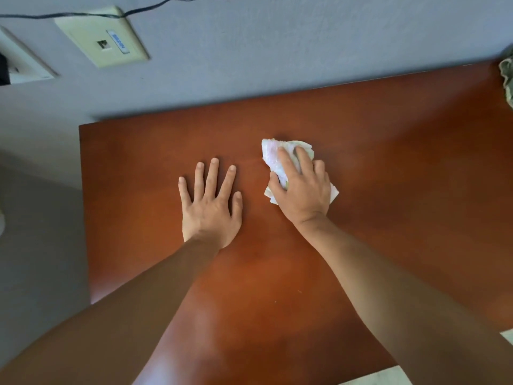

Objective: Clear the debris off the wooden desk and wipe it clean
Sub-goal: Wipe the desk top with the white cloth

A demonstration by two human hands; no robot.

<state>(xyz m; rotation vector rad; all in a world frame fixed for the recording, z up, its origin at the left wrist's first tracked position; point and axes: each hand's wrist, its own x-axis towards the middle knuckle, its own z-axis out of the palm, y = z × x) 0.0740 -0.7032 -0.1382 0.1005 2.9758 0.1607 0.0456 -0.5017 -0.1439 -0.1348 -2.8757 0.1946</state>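
Reddish-brown wooden desk (388, 162): right hand (302, 187) grip clamps crumpled white cloth (273, 157); unwiped wood lies rightward; left hand (211, 207) flat, fingers spread.

Blurred, unreadable label on wall plate (102, 36)

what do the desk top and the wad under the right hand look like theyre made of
Desk top: looks like wood or wood veneer with a smooth reddish-brown semi-gloss finish; soft light patches reflect off it, and little grain shows, so laminate is possible. Wad under the right hand: looks like soft cloth or thick paper towel, whitish with faint pink and green tints, crumpled with a nubbly texture.
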